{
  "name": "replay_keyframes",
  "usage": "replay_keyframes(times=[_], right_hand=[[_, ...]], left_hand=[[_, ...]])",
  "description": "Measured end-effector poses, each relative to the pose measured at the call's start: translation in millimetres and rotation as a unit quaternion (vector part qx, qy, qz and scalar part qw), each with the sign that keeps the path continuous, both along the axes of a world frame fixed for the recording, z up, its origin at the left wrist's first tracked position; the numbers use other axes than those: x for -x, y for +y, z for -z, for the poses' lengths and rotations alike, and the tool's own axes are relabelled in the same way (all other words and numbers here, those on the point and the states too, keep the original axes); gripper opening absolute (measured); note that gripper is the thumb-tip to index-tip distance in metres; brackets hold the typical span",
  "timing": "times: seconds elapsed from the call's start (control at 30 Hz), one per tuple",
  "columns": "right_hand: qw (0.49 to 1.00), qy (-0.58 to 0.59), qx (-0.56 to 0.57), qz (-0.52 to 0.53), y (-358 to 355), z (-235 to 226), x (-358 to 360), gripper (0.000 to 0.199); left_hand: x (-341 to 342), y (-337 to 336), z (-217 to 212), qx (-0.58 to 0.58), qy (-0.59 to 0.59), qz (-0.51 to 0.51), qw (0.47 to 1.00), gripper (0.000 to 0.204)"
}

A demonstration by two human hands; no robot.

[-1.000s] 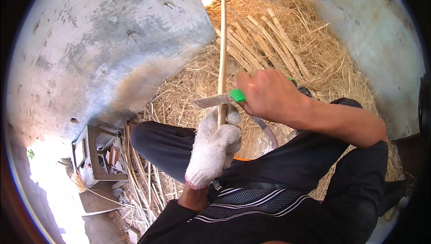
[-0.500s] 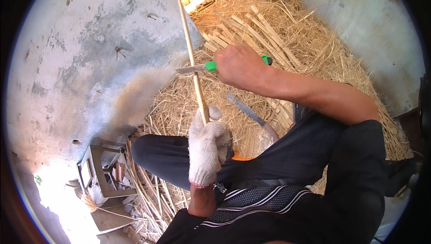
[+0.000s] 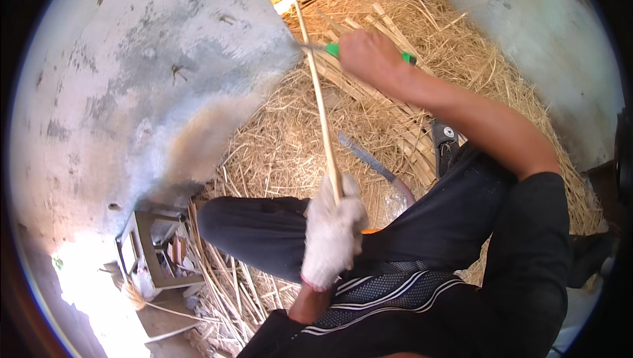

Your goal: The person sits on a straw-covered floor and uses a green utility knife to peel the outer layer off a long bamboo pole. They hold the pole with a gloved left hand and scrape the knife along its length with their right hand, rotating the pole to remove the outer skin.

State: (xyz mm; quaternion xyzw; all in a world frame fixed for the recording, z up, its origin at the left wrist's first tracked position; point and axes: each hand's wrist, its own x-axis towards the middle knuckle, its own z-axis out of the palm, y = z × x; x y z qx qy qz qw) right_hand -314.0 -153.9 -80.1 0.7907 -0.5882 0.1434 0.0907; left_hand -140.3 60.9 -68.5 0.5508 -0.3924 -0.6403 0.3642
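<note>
My left hand (image 3: 334,229), in a white knitted glove, is closed round the lower end of a long, thin pale wooden stick (image 3: 320,101). The stick slants up and away past the top of the view. My bare right hand (image 3: 369,55) grips the green handle of a knife (image 3: 333,49), and its blade lies across the far part of the stick, smeared by motion. Another knife, curved with a brown handle (image 3: 364,159), lies on the shavings between my legs.
Heaped thin shavings (image 3: 264,140) cover the floor ahead, with a bundle of split strips (image 3: 356,78) on them. Grey walls (image 3: 151,81) curve in at left and right. A small wooden stool (image 3: 155,252) stands at the lower left beside loose strips.
The knife in my right hand has slid up along the stick, away from me. My gloved left hand and the stick have shifted right and slightly nearer.
</note>
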Motion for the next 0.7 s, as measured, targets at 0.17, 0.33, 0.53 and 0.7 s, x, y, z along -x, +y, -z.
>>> replay_keyframes(times=[0.17,0.33,0.53,0.7], right_hand=[[0.981,-0.171,-0.039,0.084,-44.7,-9.8,62.2,0.034],[0.971,-0.216,-0.011,-0.098,3.4,-22.1,34.1,0.028],[0.97,-0.117,-0.021,-0.213,78.6,-17.0,-2.2,0.019],[0.975,-0.125,0.054,-0.174,71.4,-1.4,-4.0,0.016]], left_hand=[[-0.4,7.9,5.9,-0.002,0.024,0.03,0.999,0.013],[-18.7,-18.4,-2.3,0.006,0.188,0.012,0.982,0.017],[-12.5,-25.9,-7.8,0.021,0.143,-0.002,0.989,0.02],[6.5,-20.3,-4.8,0.067,0.074,-0.033,0.994,0.018]])
